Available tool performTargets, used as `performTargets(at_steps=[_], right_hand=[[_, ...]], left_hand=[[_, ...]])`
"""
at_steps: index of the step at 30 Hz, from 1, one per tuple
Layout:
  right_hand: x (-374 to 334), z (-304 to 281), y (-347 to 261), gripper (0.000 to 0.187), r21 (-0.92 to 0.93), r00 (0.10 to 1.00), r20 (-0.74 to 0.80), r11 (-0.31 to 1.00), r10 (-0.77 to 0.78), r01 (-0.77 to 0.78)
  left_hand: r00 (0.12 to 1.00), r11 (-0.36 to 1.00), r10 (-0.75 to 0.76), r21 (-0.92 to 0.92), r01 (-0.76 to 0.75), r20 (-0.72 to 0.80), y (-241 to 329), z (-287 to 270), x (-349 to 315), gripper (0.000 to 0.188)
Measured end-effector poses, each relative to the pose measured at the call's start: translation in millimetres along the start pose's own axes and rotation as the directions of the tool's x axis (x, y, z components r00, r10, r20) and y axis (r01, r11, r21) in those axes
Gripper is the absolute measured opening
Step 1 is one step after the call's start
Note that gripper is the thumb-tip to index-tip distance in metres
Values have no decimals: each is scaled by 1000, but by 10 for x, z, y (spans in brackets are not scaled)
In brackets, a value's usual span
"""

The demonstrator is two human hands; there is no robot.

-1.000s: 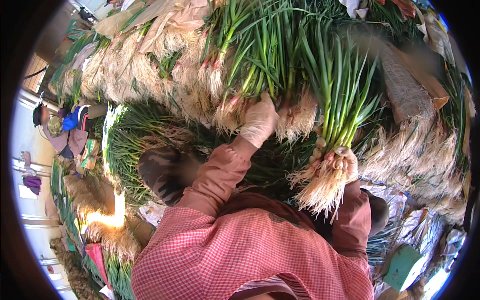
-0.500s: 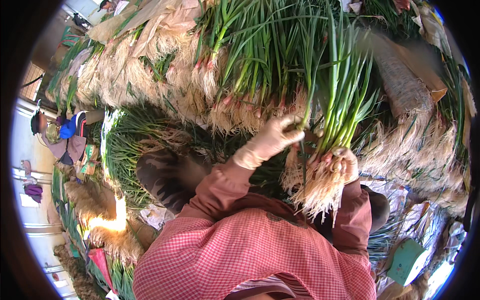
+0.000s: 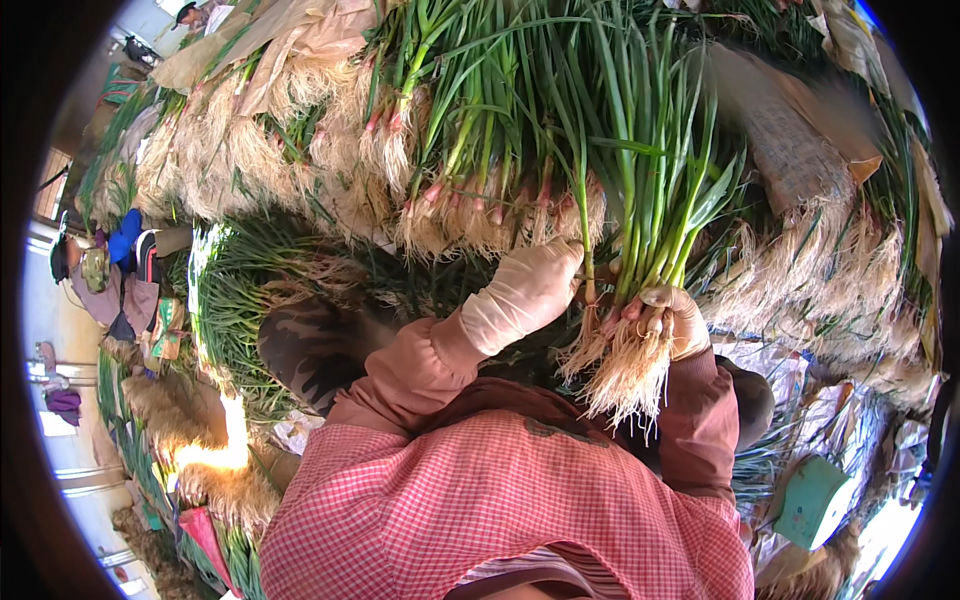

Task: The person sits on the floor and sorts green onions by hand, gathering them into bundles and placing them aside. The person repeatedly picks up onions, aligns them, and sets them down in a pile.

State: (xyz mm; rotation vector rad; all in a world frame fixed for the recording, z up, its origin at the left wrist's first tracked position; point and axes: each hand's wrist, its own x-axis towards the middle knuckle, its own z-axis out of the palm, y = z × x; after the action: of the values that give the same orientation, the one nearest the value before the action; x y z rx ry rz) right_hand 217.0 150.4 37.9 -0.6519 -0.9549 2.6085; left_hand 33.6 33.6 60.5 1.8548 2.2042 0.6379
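Observation:
My right hand (image 3: 680, 318), in a pale glove, is wrapped round the lower stems of a bunch of spring onions (image 3: 645, 235). Their green leaves point up and away, while a tuft of pale roots hangs below the fist. My left hand (image 3: 530, 290), gloved too, has its fingers curled in a pinch at a single spring onion stalk (image 3: 587, 245) just left of the bunch. The fingertips are partly hidden, so the exact grip there is hard to see. Reddish bulbs show beside my right thumb.
A long row of spring onions (image 3: 490, 205) lies ahead, roots toward me. More lie in a heap (image 3: 260, 300) on the left. Brown paper (image 3: 320, 40) covers part of the row. A green box (image 3: 815, 500) sits at right. Another person (image 3: 115, 265) is at far left.
My left hand has drawn slightly left and down, its fingers curling tighter. The bunch in my right hand has shifted a little left as the whole view moved.

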Motion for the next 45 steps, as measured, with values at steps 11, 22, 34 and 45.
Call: performTargets(at_steps=[11, 22, 34, 45], right_hand=[[-67, -38, -34, 36, 14, 990, 136, 999, -40, 39], [26, 10, -115, 50, 267, 932, 328, 962, -152, 63], [119, 11, 38, 55, 285, 980, 182, 958, -76, 22], [77, 199, 133, 51, 320, 972, 233, 942, 25, -101]], left_hand=[[953, 950, 102, 255, -178, 287, -163, -48, 175, 17], [812, 756, -583, -358, 549, 13, -726, -263, 874, 34], [838, 256, -546, -957, 136, -27, -489, -890, 189, 25], [801, 829, -456, -514, 222, -389, -289, 261, 456, 29]])
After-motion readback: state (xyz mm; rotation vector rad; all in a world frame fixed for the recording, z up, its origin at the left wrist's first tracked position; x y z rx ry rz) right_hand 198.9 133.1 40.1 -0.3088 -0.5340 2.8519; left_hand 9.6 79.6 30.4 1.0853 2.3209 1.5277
